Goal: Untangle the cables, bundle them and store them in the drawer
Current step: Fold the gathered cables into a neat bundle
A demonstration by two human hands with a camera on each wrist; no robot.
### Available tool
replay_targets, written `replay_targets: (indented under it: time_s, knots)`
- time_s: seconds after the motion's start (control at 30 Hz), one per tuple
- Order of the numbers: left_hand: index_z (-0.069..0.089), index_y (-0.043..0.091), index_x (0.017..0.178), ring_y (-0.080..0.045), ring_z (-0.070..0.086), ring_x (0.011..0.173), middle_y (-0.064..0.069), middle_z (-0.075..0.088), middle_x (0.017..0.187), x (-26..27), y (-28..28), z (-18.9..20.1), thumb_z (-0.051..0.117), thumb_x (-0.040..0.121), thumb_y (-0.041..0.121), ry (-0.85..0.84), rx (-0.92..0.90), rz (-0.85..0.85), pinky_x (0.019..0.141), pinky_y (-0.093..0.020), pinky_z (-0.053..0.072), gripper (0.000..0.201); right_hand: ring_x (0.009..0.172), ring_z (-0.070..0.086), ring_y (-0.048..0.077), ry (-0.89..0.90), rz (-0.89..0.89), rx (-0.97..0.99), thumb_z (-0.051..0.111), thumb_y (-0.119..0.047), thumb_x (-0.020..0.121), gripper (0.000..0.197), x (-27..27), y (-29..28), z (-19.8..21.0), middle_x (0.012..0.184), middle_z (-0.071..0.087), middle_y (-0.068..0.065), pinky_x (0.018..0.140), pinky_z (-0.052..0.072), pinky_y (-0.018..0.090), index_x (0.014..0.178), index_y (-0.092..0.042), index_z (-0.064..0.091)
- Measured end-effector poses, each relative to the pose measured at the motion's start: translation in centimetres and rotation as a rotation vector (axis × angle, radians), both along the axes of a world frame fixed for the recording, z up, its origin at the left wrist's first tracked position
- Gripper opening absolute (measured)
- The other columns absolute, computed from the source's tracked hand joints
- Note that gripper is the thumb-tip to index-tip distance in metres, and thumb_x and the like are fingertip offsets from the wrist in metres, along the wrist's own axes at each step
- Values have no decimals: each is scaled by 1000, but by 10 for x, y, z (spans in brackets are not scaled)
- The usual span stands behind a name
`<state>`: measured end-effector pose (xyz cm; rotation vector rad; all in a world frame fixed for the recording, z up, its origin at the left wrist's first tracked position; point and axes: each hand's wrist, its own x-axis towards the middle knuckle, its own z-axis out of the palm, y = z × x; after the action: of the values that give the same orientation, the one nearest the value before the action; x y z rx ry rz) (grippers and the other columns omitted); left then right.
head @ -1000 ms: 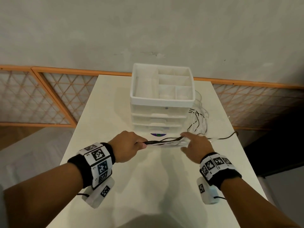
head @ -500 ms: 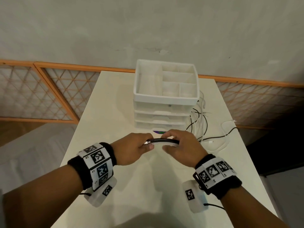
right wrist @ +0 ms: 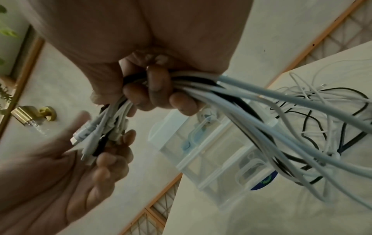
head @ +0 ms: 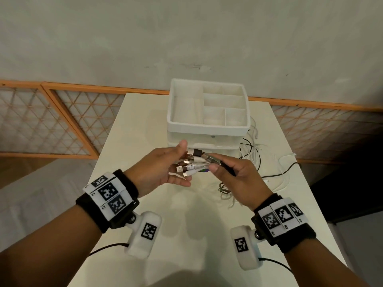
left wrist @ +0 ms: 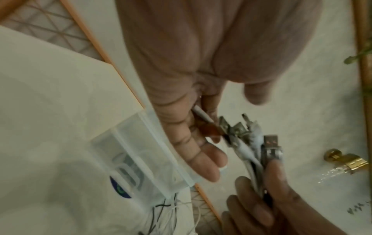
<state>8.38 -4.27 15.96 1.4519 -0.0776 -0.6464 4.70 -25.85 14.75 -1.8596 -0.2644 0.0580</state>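
My right hand (head: pixel 215 162) grips a bundle of white and black cables (head: pixel 194 165) just behind their plugs, above the table in front of the white drawer unit (head: pixel 207 129). The plug ends point left and touch the palm and fingers of my left hand (head: pixel 178 162), which is spread and grips nothing. In the right wrist view my right hand's fingers (right wrist: pixel 157 95) curl round the bundle (right wrist: pixel 241 98), which trails down to a loose tangle (right wrist: pixel 322 111) on the table. In the left wrist view the plugs (left wrist: pixel 251 151) sit by my left hand's fingers (left wrist: pixel 201 151); a thin white piece lies between them.
The drawer unit has an open compartment tray on top and shut clear drawers (right wrist: pixel 211 151) below. Loose cables (head: pixel 253 156) lie on the white table (head: pixel 145 121) right of the unit, some trailing to the right edge. An orange lattice rail runs behind the table.
The bundle was held stretched between both hands low before the drawers. Now it is raised; my left hand has let go and spread, and my right hand holds it near the plugs.
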Motion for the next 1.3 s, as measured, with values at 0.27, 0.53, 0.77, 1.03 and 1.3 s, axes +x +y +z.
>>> replay_targets:
  time_s: [0.27,0.53,0.77,1.03,1.3]
  knots:
    - [66,2,105,-30,65,68,-12,68,73,1,-27,16,37,89,63,-151,109,-12,66,-39,56,70,62,51,6,-18,23,1,62,-24,95,35,4,13,2,69,64,-12,62,44,14,125,-41,62]
    - [66,0,110,-31,68,72,-17,72,90,4,-19,16,35,91,69,195,-24,99,60,-36,59,78,54,51,-1,-17,44,-84,56,-22,99,44,-1,12,3,65,56,-11,58,39,6,142,-29,51]
    - [64,22,115,-23,61,66,-10,66,86,3,-26,16,39,102,47,58,43,205,45,-27,43,37,52,46,0,59,53,-16,56,-24,91,43,2,11,3,71,65,-4,57,35,10,132,-38,57]
    - [70,2,93,-23,61,61,-19,70,79,1,-31,17,38,102,50,-2,59,141,43,-26,42,58,55,53,-1,53,39,10,52,-1,99,47,-1,10,7,74,69,-5,57,36,8,127,-38,60]
    - [66,7,79,-13,44,40,-3,62,55,0,-36,12,28,97,65,-53,204,132,35,-18,29,72,47,53,-4,22,-120,-6,56,-5,98,41,2,17,1,81,70,-7,50,37,5,132,-27,62]
